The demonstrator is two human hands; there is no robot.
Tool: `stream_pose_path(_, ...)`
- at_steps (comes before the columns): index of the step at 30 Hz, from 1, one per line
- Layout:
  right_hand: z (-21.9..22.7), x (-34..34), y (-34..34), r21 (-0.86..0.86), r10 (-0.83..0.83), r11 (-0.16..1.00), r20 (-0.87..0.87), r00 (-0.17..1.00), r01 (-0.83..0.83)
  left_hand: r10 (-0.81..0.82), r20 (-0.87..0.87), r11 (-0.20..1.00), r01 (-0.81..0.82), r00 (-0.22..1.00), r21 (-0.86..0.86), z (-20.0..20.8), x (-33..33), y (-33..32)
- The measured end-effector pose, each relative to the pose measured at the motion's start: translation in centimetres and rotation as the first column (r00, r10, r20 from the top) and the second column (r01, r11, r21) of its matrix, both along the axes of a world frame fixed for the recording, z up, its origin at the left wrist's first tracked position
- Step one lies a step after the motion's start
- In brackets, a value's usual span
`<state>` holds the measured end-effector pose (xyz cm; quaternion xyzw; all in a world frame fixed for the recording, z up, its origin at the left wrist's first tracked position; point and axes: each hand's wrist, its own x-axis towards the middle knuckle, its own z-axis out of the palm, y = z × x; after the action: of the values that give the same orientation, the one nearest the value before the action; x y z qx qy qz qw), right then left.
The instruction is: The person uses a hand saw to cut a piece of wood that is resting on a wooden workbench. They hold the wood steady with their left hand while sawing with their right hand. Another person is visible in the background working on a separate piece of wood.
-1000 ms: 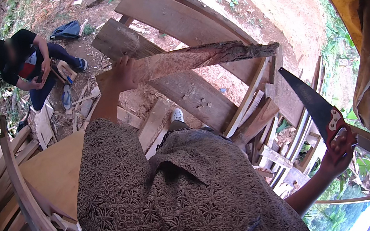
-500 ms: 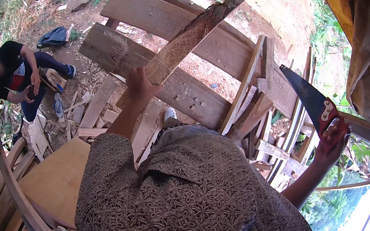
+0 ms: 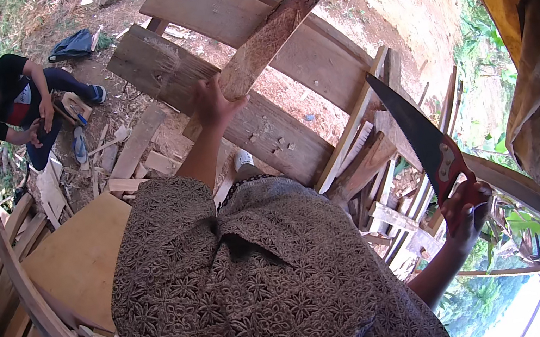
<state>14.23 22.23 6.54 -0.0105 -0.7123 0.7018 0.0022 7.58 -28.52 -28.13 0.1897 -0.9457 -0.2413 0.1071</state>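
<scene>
1. So, left hand (image 3: 213,103): fingers closed round the lower end of a rough slab (image 3: 281,24), arm stretched up and fwd from the patterned shirt (image 3: 262,291).
2. Slab: long, bark-edged offcut, pale sawn face w/ darker bark at the far tip. Tilted, rising from the hand toward upper right, tip near the top edge of the view. Held in the air above the planks, not resting on them.
3. Right hand (image 3: 466,207): clenched on the red handle of a saw (image 3: 422,136), out to the person's right, well apart from the slab.
4. Saw: dark blade pointing up and slightly left from the fist, teeth on its left edge, tip level w/ the sloping boards behind it.
5. Under the slab: two wide grey planks (image 3: 229,97) lying diag. across bare reddish ground (image 3: 401,11), one behind the other.
6. Right of the planks: heap of thinner boards and laths (image 3: 374,151), leaning and crossing, between planks and saw.
7. Lower left: flat pale sheet of wood (image 3: 78,258) w/ curved grey boards (image 3: 27,295) along its left side.
8. Upper left: a second person (image 3: 16,104) crouches on the ground in dark clothes, hands at small wood pieces (image 3: 70,105); scraps lie around. A dark cloth bundle (image 3: 71,45) just behind them.
9. Far right: yellow-brown tarp (image 3: 507,7) hanging, green leaves below it.
</scene>
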Motion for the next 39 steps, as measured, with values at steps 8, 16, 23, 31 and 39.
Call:
stream_pose_path(8,0.5,-2.9,-2.4,0.338,0.116,0.923,0.205,0.972,-0.181,0.030,-0.137,0.993,-0.045,0.990,-0.108,-1.6,-2.4,1.4)
stream_pose_path(16,1.3,-8.6,-7.7,0.743,0.324,0.567,0.194,0.926,-0.354,0.524,0.198,0.850,-0.523,0.828,-0.064,-2.1,-6.7,2.0)
stream_pose_path(23,-2.4,-15.8,-10.6,0.637,0.618,0.595,0.028,0.786,-0.490,0.624,0.172,0.774,-0.575,0.762,-0.264,-2.2,-7.6,3.4)
stream_pose_path(31,-15.1,-20.2,-19.7,0.563,0.670,0.626,-0.035,0.741,-0.539,0.618,0.211,0.782,-0.566,0.757,-0.262,-2.2,-7.9,3.5)
stream_pose_path(39,-19.8,-21.4,-22.1,0.461,0.647,0.704,-0.102,0.755,-0.541,0.628,0.162,0.768,-0.572,0.761,-0.288,-2.8,-8.0,3.4)
